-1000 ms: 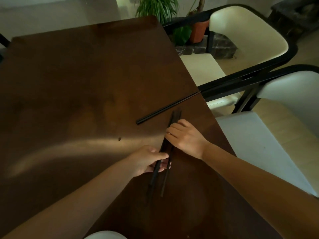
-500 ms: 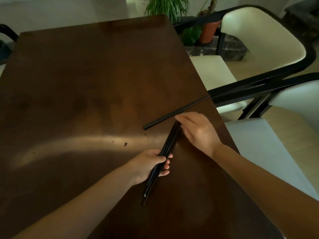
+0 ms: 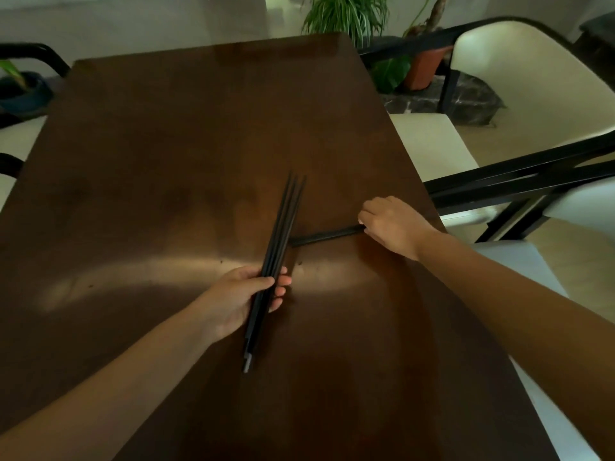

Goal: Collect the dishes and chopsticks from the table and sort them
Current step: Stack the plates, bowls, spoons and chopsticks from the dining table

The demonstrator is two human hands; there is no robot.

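Observation:
My left hand (image 3: 244,296) is closed around a bundle of several black chopsticks (image 3: 283,227), lifted off the dark brown table (image 3: 166,144), tips pointing away from me. To the right, a further pair of black chopsticks (image 3: 324,235) lies flat on the table, running left to right. My right hand (image 3: 391,224) rests on its right end with fingers curled over it. The left end of that pair passes under the held bundle. No dishes are in view.
Two cream chairs with black frames (image 3: 519,168) stand close along the table's right edge. Potted plants (image 3: 346,15) sit beyond the far end. A black chair arm (image 3: 36,53) shows at the far left. A few crumbs dot the tabletop.
My left hand has raised the bundle and swung its tips toward the far end. My right hand left the bundle and moved right onto the end of the lying pair.

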